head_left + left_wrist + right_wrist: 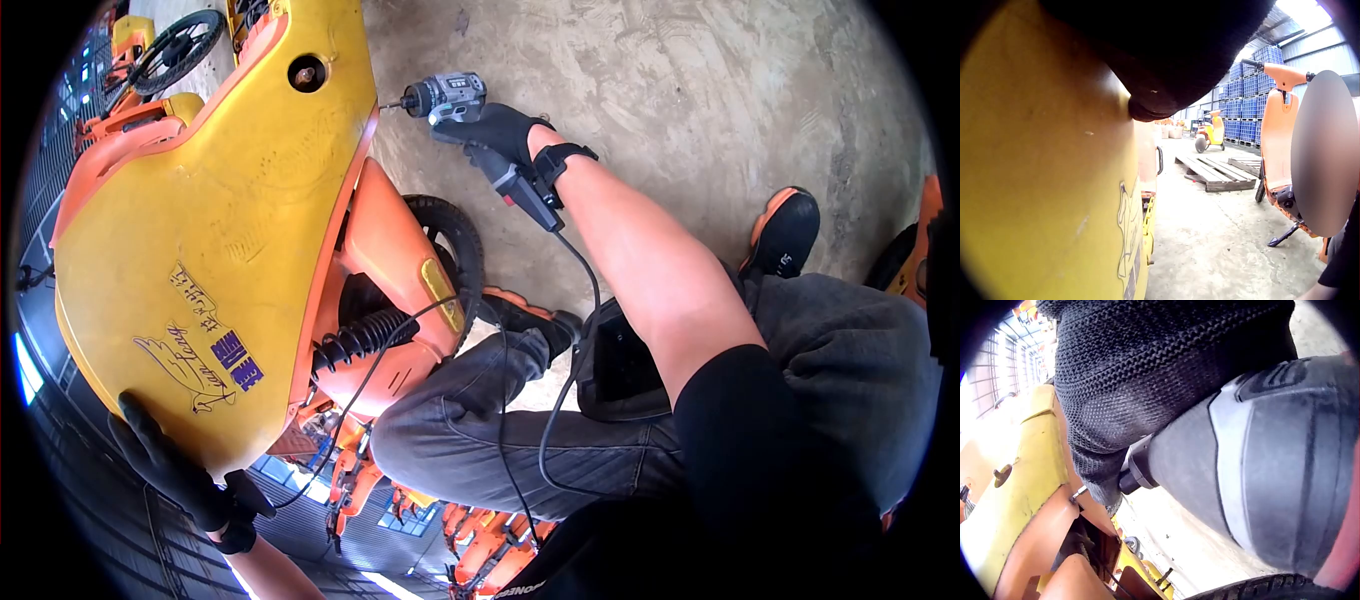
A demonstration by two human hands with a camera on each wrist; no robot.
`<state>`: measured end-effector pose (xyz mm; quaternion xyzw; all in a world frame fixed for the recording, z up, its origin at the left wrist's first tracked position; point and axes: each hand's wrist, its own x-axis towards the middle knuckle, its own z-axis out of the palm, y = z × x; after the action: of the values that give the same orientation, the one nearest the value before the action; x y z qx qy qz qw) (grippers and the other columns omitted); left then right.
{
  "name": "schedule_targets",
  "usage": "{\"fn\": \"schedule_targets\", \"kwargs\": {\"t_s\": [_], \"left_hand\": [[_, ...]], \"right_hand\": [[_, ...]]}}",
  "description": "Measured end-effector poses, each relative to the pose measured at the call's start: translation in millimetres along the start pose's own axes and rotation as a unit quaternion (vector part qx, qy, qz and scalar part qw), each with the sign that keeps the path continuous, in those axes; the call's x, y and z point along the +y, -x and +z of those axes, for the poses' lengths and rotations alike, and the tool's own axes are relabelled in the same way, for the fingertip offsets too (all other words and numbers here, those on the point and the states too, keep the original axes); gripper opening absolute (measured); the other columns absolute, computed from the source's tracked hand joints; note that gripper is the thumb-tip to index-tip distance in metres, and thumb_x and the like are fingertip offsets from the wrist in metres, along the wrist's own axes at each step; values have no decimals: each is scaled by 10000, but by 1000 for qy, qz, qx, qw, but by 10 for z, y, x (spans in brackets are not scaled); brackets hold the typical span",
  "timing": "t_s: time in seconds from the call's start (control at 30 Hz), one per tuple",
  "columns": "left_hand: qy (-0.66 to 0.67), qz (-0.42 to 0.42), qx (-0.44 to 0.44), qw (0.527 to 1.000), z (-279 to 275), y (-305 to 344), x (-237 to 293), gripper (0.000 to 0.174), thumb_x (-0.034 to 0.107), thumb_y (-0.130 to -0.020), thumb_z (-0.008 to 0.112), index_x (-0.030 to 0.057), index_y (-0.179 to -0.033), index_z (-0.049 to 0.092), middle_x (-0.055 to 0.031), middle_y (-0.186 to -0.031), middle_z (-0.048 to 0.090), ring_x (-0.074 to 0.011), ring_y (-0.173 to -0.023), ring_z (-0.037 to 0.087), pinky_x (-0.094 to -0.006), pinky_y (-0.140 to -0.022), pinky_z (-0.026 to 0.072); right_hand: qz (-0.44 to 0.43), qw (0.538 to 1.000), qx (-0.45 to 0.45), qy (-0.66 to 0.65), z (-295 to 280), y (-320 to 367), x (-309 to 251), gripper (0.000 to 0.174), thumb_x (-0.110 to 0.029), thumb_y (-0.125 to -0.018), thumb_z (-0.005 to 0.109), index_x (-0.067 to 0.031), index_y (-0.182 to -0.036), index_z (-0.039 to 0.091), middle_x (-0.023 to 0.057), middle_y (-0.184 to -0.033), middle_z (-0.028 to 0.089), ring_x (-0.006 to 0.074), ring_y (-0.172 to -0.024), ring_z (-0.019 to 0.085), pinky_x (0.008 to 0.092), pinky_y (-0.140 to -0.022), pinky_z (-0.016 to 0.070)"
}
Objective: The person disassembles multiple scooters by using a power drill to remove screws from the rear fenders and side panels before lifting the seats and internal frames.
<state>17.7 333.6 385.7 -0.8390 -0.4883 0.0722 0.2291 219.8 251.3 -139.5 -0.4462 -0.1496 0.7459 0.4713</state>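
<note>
My gloved right hand (505,132) grips a grey power drill (460,94) by its handle. The thin bit (394,104) points left at the edge of a scooter's yellow panel (235,190). From the right wrist, the bit tip meets a screw spot (1074,499) on the orange trim (1047,531) beside the yellow part. My gloved left hand (168,465) lies along the panel's lower left edge, fingers extended, holding nothing. Its dark glove (1172,62) covers the top of the left wrist view, against the yellow surface.
Below the panel are a black coil spring (362,338) and a tyre (455,250). Black cables (590,290) loop across my legs. Wooden pallets (1216,172), an orange scooter (1280,137) and stacked blue crates (1249,100) stand farther off.
</note>
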Motion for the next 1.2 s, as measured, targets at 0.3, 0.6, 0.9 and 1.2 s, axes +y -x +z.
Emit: {"fn": "schedule_targets", "kwargs": {"t_s": [0.3, 0.6, 0.9, 1.2], "left_hand": [[-20, 40, 24, 999, 28, 1, -87, 382, 202, -1000, 404, 136, -1375, 446, -219, -1357, 402, -311, -1167, 505, -372, -851, 506], [-126, 152, 28, 980, 13, 18, -88, 381, 214, -1004, 396, 130, -1373, 444, -217, -1342, 417, -306, -1150, 511, -359, -850, 499], [71, -80, 46, 993, 37, 9, 277, 545, 366, -962, 481, -24, -1338, 420, -217, -1218, 501, -278, -1041, 555, -354, -804, 484], [-142, 104, 26, 984, 1, 26, 69, 480, 24, -937, 444, 123, -1403, 388, -278, -1343, 396, -396, -1144, 529, -397, -796, 554]], "right_hand": [[0, 1000, -4, 22, -23, -22, -28, 590, -564, -700, 718, -94, -1052, 659, 58, -848, 647, 174, -764, 578, 321, -725, 462], [-7, 1000, -6, 18, -21, 8, -41, 586, -554, -699, 726, -88, -1049, 667, 57, -862, 651, 171, -768, 578, 313, -727, 462], [-6, 999, -46, -18, -38, 30, -50, 601, -599, -720, 700, -83, -1017, 616, 27, -832, 594, 137, -737, 568, 291, -686, 465], [9, 993, -115, -10, -38, -107, -175, 503, -549, -723, 713, -100, -934, 632, 9, -701, 564, 105, -519, 484, 267, -522, 418]]}}
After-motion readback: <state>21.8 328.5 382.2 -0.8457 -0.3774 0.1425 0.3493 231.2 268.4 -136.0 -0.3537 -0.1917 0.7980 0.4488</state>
